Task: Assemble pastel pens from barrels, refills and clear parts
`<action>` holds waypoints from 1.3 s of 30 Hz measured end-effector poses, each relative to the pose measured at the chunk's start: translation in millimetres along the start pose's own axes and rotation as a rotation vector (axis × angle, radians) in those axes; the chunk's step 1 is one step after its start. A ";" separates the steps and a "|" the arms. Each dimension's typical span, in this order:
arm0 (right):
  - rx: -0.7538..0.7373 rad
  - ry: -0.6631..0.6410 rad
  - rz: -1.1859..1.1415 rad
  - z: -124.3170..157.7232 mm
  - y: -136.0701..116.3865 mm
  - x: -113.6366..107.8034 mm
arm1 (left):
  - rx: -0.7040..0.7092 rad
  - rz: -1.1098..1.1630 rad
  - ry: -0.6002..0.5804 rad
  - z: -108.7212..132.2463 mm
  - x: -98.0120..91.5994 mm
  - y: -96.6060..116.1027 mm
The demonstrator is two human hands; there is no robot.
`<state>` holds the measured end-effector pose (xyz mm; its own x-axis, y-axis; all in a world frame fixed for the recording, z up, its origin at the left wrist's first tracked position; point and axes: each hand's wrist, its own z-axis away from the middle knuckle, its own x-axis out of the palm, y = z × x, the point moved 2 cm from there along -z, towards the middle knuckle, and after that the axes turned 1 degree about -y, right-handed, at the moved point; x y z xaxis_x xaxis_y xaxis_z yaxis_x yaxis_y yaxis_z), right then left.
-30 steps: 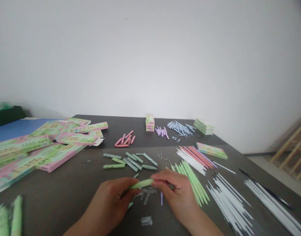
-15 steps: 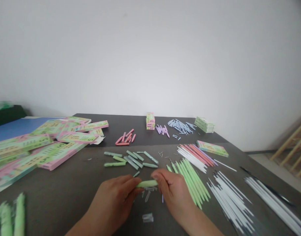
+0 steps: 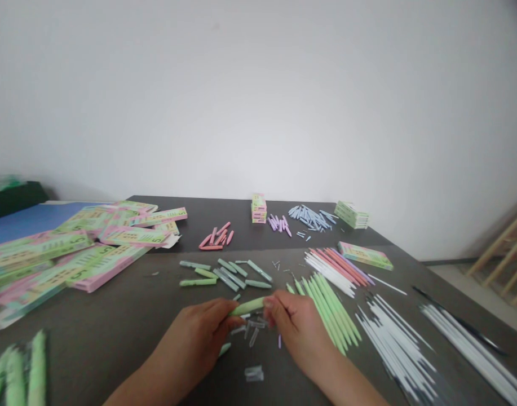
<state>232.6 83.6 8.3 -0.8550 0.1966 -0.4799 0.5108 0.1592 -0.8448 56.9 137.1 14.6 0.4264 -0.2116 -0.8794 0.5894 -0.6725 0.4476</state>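
Between my two hands a light green pen barrel (image 3: pixel 248 306) is held level, tilted slightly up to the right. My left hand (image 3: pixel 201 332) pinches its left end, and my right hand (image 3: pixel 298 321) grips the right end between thumb and fingers. Below the barrel lie small clear plastic pieces (image 3: pixel 253 337), with another clear cluster (image 3: pixel 253 373) nearer me. A greenish piece (image 3: pixel 225 349) shows at the lower edge of my left hand; whether it is held or lying on the table, I cannot tell. Just beyond my hands are several grey-green pen parts (image 3: pixel 226 279).
Green pens (image 3: pixel 332 313), white refills (image 3: pixel 400 344) and long white rods (image 3: pixel 469 349) lie at right. Printed boxes (image 3: pixel 84 248) pile up at left, above loose green pens (image 3: pixel 16 375). Pink (image 3: pixel 216 238), purple (image 3: pixel 279 224) and blue parts (image 3: pixel 311 217) sit farther back.
The green pen barrel has risen a little and its right end tips upward. My left hand has shifted slightly left, and the greenish piece now shows below it.
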 end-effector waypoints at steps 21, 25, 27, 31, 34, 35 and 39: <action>-0.083 0.071 -0.098 3.6 -6.8 2.4 | -0.122 0.384 -0.102 -3.9 -13.8 -1.8; -0.030 0.131 -0.203 0.2 1.8 0.4 | -0.205 0.799 -0.258 -6.5 -22.3 -19.8; -0.052 0.145 -0.169 -0.8 1.8 -3.5 | -0.191 0.837 -0.379 -6.4 -23.2 -27.2; -0.170 0.134 0.012 0.1 -5.9 -11.2 | -0.240 0.772 -0.372 -7.0 -19.5 -34.0; -0.158 0.106 0.114 -0.1 -7.7 -11.9 | -0.223 0.642 -0.276 -7.6 -19.1 -29.2; -0.127 0.095 0.132 -0.7 -6.7 -11.2 | -0.199 0.577 -0.226 -7.5 -20.7 -26.6; 0.048 0.012 0.056 -4.1 1.3 -5.5 | -0.047 0.304 0.044 -5.2 -31.3 -17.1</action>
<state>238.4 86.7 10.8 -0.8242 0.2152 -0.5238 0.5524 0.1016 -0.8274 36.9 158.9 35.3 0.6167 -0.3662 -0.6968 0.4611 -0.5493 0.6969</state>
